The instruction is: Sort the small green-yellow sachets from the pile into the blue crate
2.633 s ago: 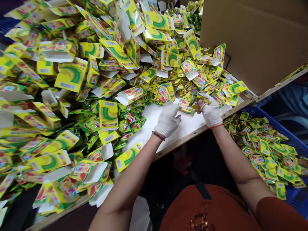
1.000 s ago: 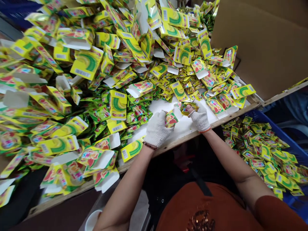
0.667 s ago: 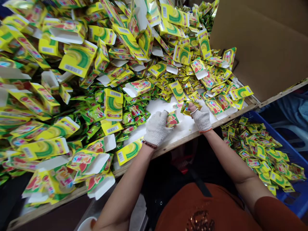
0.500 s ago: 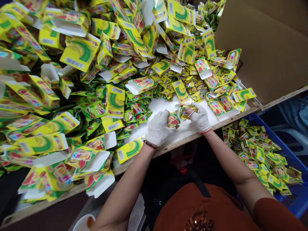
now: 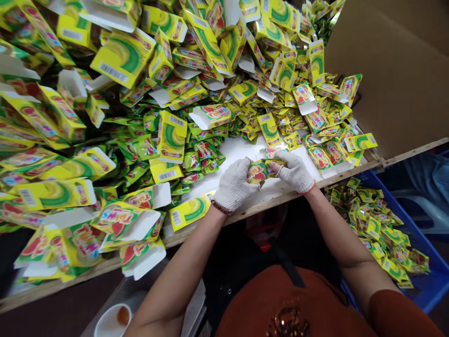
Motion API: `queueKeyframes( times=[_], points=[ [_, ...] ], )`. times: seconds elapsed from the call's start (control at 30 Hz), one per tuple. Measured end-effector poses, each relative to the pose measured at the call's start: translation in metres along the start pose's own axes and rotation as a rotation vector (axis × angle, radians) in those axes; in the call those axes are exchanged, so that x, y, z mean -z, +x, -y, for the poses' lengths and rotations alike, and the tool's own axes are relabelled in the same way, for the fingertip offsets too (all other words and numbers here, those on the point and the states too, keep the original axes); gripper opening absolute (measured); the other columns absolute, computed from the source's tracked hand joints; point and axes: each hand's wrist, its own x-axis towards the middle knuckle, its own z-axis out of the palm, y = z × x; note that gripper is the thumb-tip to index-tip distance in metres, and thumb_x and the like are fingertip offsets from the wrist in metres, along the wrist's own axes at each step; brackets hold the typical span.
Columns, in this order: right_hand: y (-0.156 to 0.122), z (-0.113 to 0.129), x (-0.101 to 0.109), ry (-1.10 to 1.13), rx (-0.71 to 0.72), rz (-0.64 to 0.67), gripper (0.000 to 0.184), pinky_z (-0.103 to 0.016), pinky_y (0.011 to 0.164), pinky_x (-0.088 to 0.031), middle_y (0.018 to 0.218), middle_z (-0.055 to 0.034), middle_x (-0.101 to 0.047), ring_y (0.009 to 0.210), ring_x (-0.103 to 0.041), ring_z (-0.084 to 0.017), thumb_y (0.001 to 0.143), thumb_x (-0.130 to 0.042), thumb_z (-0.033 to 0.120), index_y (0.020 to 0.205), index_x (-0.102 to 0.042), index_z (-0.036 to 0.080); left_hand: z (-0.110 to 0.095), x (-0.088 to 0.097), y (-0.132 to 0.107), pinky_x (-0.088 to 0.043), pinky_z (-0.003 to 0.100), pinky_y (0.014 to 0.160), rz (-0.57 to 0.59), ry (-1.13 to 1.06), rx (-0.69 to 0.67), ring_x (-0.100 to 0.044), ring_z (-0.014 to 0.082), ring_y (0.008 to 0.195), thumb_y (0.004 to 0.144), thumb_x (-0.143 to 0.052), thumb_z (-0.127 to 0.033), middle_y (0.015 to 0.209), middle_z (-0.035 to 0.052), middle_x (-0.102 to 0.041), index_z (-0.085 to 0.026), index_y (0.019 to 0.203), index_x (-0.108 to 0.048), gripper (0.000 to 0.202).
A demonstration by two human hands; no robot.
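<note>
My left hand (image 5: 234, 186), in a white knit glove, is closed around a small green and yellow candy box (image 5: 257, 173) with a watermelon print. From the right, my right hand (image 5: 297, 173), gloved too, pinches a small yellow sachet (image 5: 272, 167) with the thumb on top. The sachet is against the box's right end; how far inside it sits, I cannot tell. Just behind my hands another box (image 5: 270, 152) lies partly hidden on the white tabletop (image 5: 240, 147). A flat yellow box (image 5: 191, 210) rests beside my left wrist.
Open yellow boxes (image 5: 122, 58) are heaped on the left and back. Green sachets (image 5: 140, 150) and yellow sachets (image 5: 245, 117) lie in loose piles. A cardboard sheet (image 5: 389, 70) stands at right. Below the wooden table edge (image 5: 351, 173) is a blue crate (image 5: 417, 234) of boxes; a cup (image 5: 112, 323) stands lower left.
The sachet in my right hand has come up against the end of the box in my left hand, closing the gap between them. The camera view has shifted slightly.
</note>
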Motion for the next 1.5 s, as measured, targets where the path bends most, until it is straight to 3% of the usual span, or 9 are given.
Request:
queueKeyframes(
  times=[0.13, 0.5, 0.7, 0.87, 1.0, 1.1, 1.27, 1.37, 1.5],
  points=[
    [-0.003, -0.006, 0.002, 0.122, -0.070, -0.032, 0.032, -0.040, 0.086, -0.054, 0.094, -0.0063, -0.073, 0.089, -0.066, -0.024, 0.084, -0.065, 0.050, 0.096, -0.075, 0.021, -0.002, -0.002, 0.000, -0.045, 0.034, 0.071, 0.007, -0.110, 0.025, -0.060, 0.0238, 0.085, 0.072, -0.072, -0.045, 0.092, 0.0066, -0.064, -0.020, 0.095, -0.052, 0.039],
    [-0.006, 0.001, 0.009, 0.067, 0.018, -0.102, 0.027, -0.038, 0.079, -0.055, 0.081, -0.0042, -0.071, 0.079, -0.064, -0.022, 0.087, -0.063, 0.048, 0.085, -0.075, 0.024, -0.007, 0.001, -0.002, -0.043, 0.031, 0.064, 0.057, -0.294, 0.140, -0.058, 0.0195, 0.074, 0.068, -0.077, -0.047, 0.087, 0.0023, -0.063, -0.020, 0.093, -0.051, 0.045],
    [0.003, 0.010, 0.015, -0.049, -0.063, 0.124, 0.021, -0.034, 0.073, -0.052, 0.077, -0.0039, -0.070, 0.075, -0.063, -0.021, 0.086, -0.062, 0.038, 0.080, -0.072, 0.020, -0.002, -0.007, -0.005, -0.047, 0.036, 0.079, -0.077, -0.056, -0.098, -0.061, 0.0255, 0.090, 0.077, -0.069, -0.039, 0.099, 0.0103, -0.064, -0.016, 0.103, -0.057, 0.036],
    [0.004, 0.027, 0.007, -0.312, -0.143, 0.140, 0.019, -0.033, 0.078, -0.050, 0.086, -0.0079, -0.069, 0.081, -0.062, -0.021, 0.088, -0.053, 0.030, 0.095, -0.066, 0.018, -0.002, -0.008, -0.004, -0.046, 0.037, 0.077, -0.037, 0.119, -0.112, -0.060, 0.0274, 0.091, 0.084, -0.062, -0.038, 0.100, 0.0122, -0.063, -0.014, 0.109, -0.058, 0.035],
    [-0.003, 0.026, 0.008, 0.015, -0.265, 0.254, 0.025, -0.030, 0.067, -0.051, 0.081, -0.0041, -0.066, 0.069, -0.061, -0.017, 0.084, -0.050, 0.029, 0.105, -0.058, 0.017, -0.002, -0.004, -0.002, -0.046, 0.038, 0.076, -0.015, 0.179, -0.070, -0.059, 0.0285, 0.091, 0.085, -0.062, -0.040, 0.102, 0.0133, -0.063, -0.013, 0.115, -0.057, 0.040],
    [-0.005, 0.021, 0.012, 0.127, -0.384, 0.220, 0.015, -0.026, 0.058, -0.046, 0.064, 0.0016, -0.058, 0.057, -0.056, -0.014, 0.081, -0.052, 0.032, 0.087, -0.057, 0.019, -0.001, -0.003, -0.001, -0.047, 0.039, 0.077, 0.006, 0.179, -0.136, -0.059, 0.0285, 0.093, 0.085, -0.062, -0.037, 0.105, 0.0139, -0.063, -0.013, 0.117, -0.056, 0.041],
    [-0.001, 0.023, 0.006, -0.051, -0.279, 0.111, 0.016, -0.025, 0.058, -0.040, 0.056, 0.0017, -0.052, 0.060, -0.050, -0.013, 0.072, -0.056, 0.028, 0.060, -0.050, 0.020, -0.001, -0.005, -0.001, -0.048, 0.040, 0.080, -0.003, 0.182, -0.197, -0.059, 0.0293, 0.095, 0.085, -0.062, -0.032, 0.107, 0.0151, -0.063, -0.012, 0.118, -0.055, 0.040],
    [-0.004, 0.025, 0.000, 0.189, -0.379, 0.098, 0.021, -0.024, 0.050, -0.040, 0.061, 0.0022, -0.059, 0.052, -0.052, -0.011, 0.077, -0.058, 0.035, 0.085, -0.065, 0.017, -0.001, -0.006, -0.002, -0.048, 0.040, 0.079, -0.081, 0.169, -0.090, -0.059, 0.0297, 0.094, 0.081, -0.066, -0.035, 0.106, 0.0153, -0.063, -0.010, 0.120, -0.055, 0.047],
    [-0.013, 0.026, -0.006, 0.313, -0.412, -0.019, 0.046, -0.022, 0.044, -0.040, 0.072, 0.0002, -0.066, 0.046, -0.054, -0.009, 0.077, -0.063, 0.041, 0.116, -0.066, 0.016, 0.002, -0.008, -0.002, -0.048, 0.038, 0.078, -0.128, 0.143, -0.045, -0.061, 0.0289, 0.091, 0.079, -0.067, -0.036, 0.103, 0.0144, -0.064, -0.011, 0.119, -0.056, 0.048]
  ],
)
